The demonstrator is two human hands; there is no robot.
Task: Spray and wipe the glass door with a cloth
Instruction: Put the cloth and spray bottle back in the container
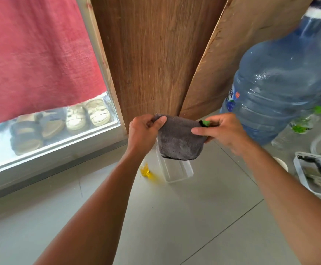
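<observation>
Grey tiled floor [175,217] below, glass door [41,92] off left. Left hand [143,131] and right hand [221,131] pinched shut on grey microfibre cloth [178,140], hanging between both sets of fingers.

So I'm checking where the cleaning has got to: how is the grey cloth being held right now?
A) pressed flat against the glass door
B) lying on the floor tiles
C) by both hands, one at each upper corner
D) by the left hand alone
C: the left hand and the right hand each pinch an upper corner of the grey cloth, which hangs in the air, clear of the glass door.
</observation>
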